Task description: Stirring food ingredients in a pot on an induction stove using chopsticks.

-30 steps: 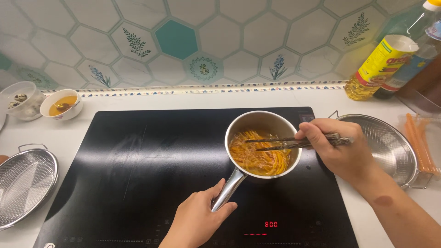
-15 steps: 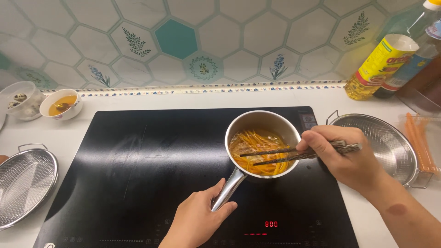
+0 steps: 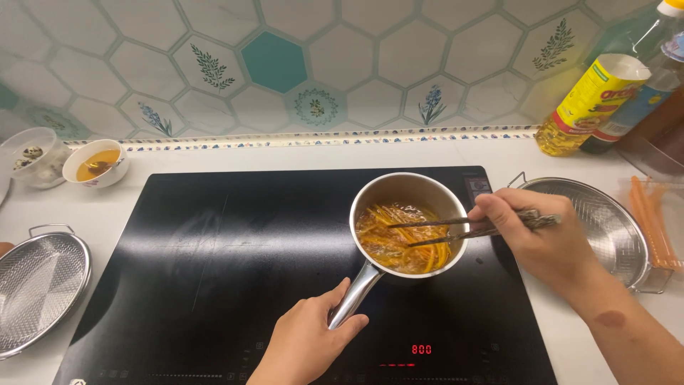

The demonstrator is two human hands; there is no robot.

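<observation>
Two hands: both on the saucepan [image 3: 408, 227].
Left hand [image 3: 308, 346]: fingers still clamped on the handle.
Right hand [image 3: 533, 239]: fingers pinch chopsticks [image 3: 463, 228], swept lower through orange strips [image 3: 396, 239] since before; stirring continues.

Strainers [image 3: 41, 289] — oil bottle [image 3: 586, 104] — sauce bowl [image 3: 94, 163].

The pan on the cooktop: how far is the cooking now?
Done: orange strips sit in bubbling liquid in the pan, and the cooktop display is lit. In hand: the left hand holds the handle, the right hand stirs with chopsticks. Left: the strainer beside it holds nothing.
</observation>
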